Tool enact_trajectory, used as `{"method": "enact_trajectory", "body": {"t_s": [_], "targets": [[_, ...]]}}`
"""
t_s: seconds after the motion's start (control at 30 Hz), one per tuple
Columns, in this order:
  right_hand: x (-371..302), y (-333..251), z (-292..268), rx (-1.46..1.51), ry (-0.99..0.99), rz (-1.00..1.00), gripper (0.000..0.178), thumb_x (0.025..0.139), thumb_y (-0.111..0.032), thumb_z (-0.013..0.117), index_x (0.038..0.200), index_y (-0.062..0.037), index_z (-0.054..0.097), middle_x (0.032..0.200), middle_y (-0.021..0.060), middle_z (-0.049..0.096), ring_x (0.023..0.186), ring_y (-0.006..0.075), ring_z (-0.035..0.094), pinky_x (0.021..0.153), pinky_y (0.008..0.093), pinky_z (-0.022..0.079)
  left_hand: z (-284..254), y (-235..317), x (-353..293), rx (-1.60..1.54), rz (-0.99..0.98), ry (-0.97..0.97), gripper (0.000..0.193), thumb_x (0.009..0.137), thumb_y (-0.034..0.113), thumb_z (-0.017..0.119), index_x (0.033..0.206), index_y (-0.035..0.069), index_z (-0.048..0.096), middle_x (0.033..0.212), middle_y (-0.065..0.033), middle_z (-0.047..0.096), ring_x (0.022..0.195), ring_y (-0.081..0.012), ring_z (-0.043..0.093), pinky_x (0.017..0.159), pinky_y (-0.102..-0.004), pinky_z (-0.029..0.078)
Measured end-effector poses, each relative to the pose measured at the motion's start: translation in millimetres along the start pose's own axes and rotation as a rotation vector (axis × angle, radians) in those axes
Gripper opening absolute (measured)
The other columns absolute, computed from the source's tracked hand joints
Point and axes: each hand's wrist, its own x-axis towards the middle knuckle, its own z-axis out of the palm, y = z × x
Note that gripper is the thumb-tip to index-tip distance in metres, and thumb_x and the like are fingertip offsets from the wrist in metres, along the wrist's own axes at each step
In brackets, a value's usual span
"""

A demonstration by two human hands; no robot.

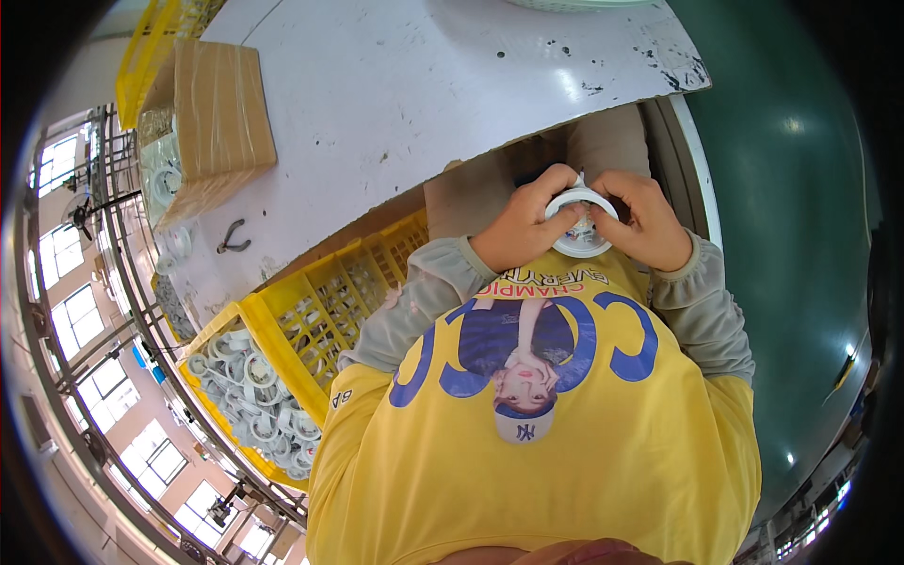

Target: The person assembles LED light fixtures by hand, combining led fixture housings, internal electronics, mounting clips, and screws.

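A round white plastic ring-shaped housing [580, 251] is held up between both hands, just beyond my lap and below the table edge. My left hand [524, 226] grips its left side, with fingers curled round the rim and the thumb pressed into the opening. From the right, my right hand [650, 221] holds the opposite side in the same way, thumb inside the ring. Small pale and silvery parts show inside the opening between the thumbs; their details are too small to make out. A short white stub sticks up at the housing's far rim.
The white table [395, 85] has a ragged, worn front edge. On it lie dark-handled pliers [233, 237] and an open cardboard box [226, 113] holding clear-wrapped parts. At my left, a yellow plastic crate [282, 320] is full of white ring parts [261, 372]. Green floor [791, 235] lies right.
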Motion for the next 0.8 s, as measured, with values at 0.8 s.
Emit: {"method": "enact_trajectory", "body": {"t_s": [0.8], "targets": [[-0.9,6.4,8.5,0.001,0.002,-0.048,0.011,0.072,-0.007,0.057,0.077,0.0018,0.053,0.062,0.0093,0.048,0.049,0.0126,0.043,0.045,0.0263,0.034,0.9,1.3,-3.9,0.009,0.028,0.036,0.027,0.090,0.025,0.043,0.082,0.001,0.047,0.069,-0.0086,0.046,0.063,-0.0134,0.043,0.058,-0.0283,0.038]]}}
